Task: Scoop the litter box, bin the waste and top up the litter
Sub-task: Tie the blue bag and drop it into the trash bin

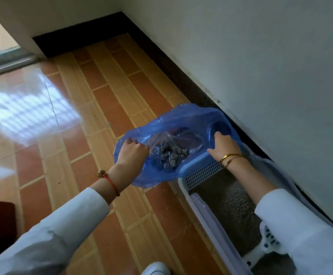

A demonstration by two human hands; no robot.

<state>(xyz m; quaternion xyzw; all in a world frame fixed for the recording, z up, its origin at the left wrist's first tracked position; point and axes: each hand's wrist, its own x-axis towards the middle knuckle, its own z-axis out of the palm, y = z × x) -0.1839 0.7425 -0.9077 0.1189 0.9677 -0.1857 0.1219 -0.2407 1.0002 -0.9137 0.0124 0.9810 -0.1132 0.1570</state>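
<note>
left hand (132,150) gripping blue bag (161,173) rim | right hand (224,145) gripping opposite rim | grey clumps (173,153) lying between hands

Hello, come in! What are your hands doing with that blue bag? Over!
Left hand and right hand each grip the blue bag rim. Grey clumps inside. Bag sits over litter box end. Nothing in the way.

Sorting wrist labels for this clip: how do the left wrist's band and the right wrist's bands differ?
The left wrist's band is one thin red cord with a small bead; the right wrist's bands are two gold bangles. The cord lies close to the white sleeve; the bangles sit nearer the hand. Both hands grip the blue bag.
</note>
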